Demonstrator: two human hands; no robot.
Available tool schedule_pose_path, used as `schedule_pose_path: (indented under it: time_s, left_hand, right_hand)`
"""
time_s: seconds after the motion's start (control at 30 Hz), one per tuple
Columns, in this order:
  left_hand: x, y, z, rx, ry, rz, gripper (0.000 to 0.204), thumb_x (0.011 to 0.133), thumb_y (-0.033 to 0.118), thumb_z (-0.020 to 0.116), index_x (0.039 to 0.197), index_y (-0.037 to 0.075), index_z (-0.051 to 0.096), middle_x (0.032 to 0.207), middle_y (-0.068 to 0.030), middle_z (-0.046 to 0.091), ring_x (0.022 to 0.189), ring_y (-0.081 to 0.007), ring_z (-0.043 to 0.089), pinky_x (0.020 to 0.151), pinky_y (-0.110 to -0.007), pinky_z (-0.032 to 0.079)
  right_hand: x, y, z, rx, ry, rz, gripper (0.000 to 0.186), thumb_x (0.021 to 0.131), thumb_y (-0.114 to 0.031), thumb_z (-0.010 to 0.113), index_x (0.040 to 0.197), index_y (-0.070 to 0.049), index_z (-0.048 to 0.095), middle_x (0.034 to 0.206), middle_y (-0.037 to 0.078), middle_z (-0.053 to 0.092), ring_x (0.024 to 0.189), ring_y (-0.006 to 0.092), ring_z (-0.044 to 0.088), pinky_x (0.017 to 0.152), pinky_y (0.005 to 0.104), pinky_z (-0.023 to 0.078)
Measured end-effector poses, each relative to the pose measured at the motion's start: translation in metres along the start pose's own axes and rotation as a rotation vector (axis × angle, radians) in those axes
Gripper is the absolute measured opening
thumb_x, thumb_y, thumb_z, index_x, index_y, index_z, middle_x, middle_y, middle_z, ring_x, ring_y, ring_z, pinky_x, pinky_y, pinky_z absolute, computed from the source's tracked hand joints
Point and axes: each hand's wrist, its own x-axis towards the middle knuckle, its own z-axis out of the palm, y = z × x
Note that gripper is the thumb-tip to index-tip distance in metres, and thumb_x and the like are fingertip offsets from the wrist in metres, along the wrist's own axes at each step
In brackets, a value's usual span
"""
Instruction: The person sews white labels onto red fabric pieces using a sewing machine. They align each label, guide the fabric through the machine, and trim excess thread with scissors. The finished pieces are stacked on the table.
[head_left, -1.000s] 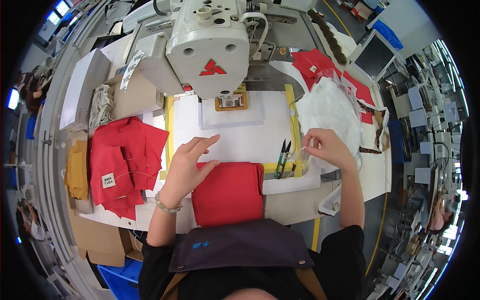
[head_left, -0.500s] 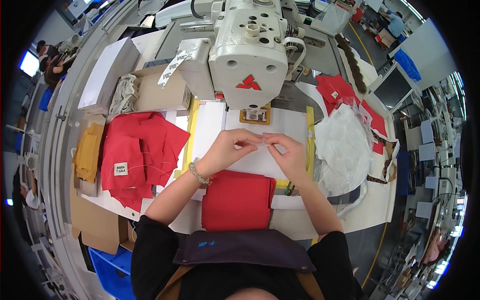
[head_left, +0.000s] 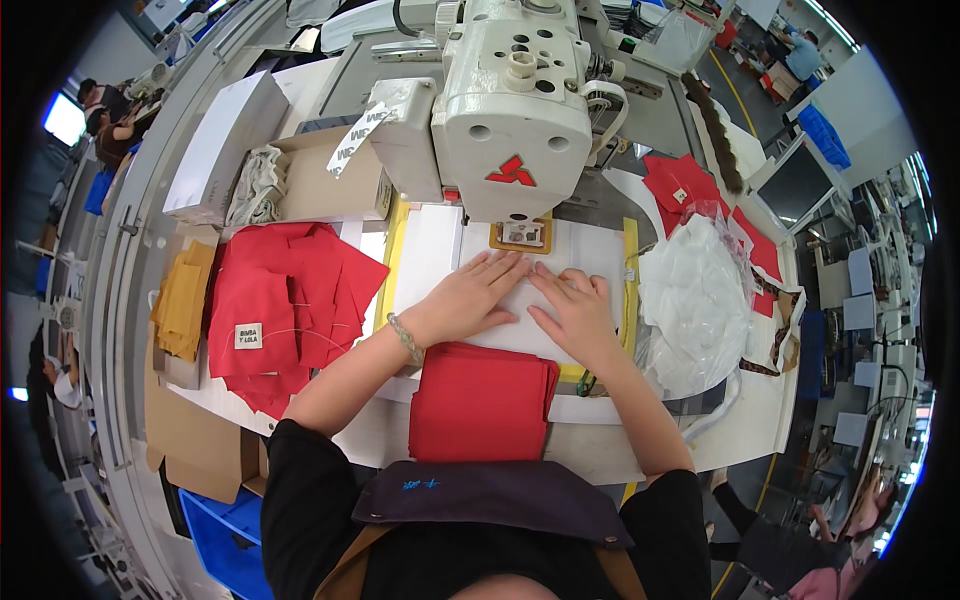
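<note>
My left hand (head_left: pixel 468 300) and my right hand (head_left: pixel 578 315) lie flat on a white sheet (head_left: pixel 425 240) beneath the head of an industrial sewing machine (head_left: pixel 515 120). The fingers of both hands are stretched out, and the fingertips nearly meet just in front of a small yellow-edged frame (head_left: pixel 521 236) under the needle area. Whether anything thin is beneath the fingertips I cannot tell. Near my body, between the forearms, is a neat stack of red fabric pieces (head_left: pixel 482 405).
A loose heap of red pieces (head_left: pixel 335 280), one with a pale label, lies left beside yellow pieces (head_left: pixel 183 305). Behind them stand a cardboard tray (head_left: pixel 335 180) and a white box (head_left: pixel 228 150). At right are a white plastic-wrapped bundle (head_left: pixel 692 305) and more red fabric (head_left: pixel 680 190).
My hands have gone from pinching together above the white sheet to lying flat on it, fingers extended. At the lower right, another person has come into view.
</note>
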Motion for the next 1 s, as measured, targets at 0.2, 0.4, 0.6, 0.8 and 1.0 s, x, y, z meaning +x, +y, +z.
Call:
schedule_pose_path:
  time_s: [0.2,0.4,0.6,0.8,1.0]
  left_hand:
    - [-0.001,0.011,-0.009,0.052,0.088,-0.177,0.056,0.086,0.031,0.067,0.130,0.000,0.051,0.129,-0.0198,0.056,0.118,-0.0364,0.055,0.105,-0.043,0.041]
    - [0.011,0.024,-0.012,0.059,0.233,-0.082,0.058,0.086,0.035,0.067,0.128,-0.002,0.053,0.129,-0.0233,0.055,0.119,-0.0379,0.054,0.104,-0.044,0.041]
    - [0.024,0.019,-0.004,0.062,0.215,-0.089,0.069,0.087,0.049,0.061,0.132,-0.002,0.048,0.133,-0.0249,0.051,0.123,-0.0397,0.049,0.107,-0.045,0.037]
    - [0.033,0.011,0.001,0.036,0.193,-0.095,0.075,0.088,0.057,0.056,0.133,-0.002,0.047,0.133,-0.0258,0.050,0.123,-0.0418,0.049,0.108,-0.047,0.036]
    - [0.035,0.007,0.003,0.030,0.192,-0.096,0.078,0.087,0.061,0.054,0.132,-0.002,0.047,0.131,-0.0262,0.051,0.121,-0.0421,0.050,0.108,-0.048,0.034]
  right_hand:
    - [0.000,-0.003,0.010,-0.063,-0.015,0.073,0.047,0.086,-0.029,0.065,0.129,-0.012,0.057,0.137,0.001,0.056,0.111,0.0222,0.049,0.090,0.0402,0.031]
    - [0.005,-0.017,0.016,-0.107,-0.052,0.153,0.054,0.081,-0.027,0.066,0.131,-0.011,0.054,0.139,0.003,0.053,0.114,0.0235,0.047,0.088,0.0422,0.031]
    - [0.009,-0.028,0.028,-0.168,0.012,0.202,0.054,0.080,-0.028,0.064,0.130,-0.010,0.054,0.137,0.004,0.053,0.113,0.0235,0.047,0.087,0.0415,0.033]
    - [0.012,-0.035,0.033,-0.145,-0.023,0.256,0.048,0.083,-0.030,0.061,0.127,-0.011,0.056,0.138,0.003,0.052,0.116,0.0259,0.045,0.087,0.0444,0.032]
    - [0.014,-0.036,0.035,-0.160,-0.030,0.269,0.046,0.084,-0.030,0.060,0.126,-0.011,0.057,0.137,0.003,0.053,0.116,0.0265,0.045,0.087,0.0453,0.031]
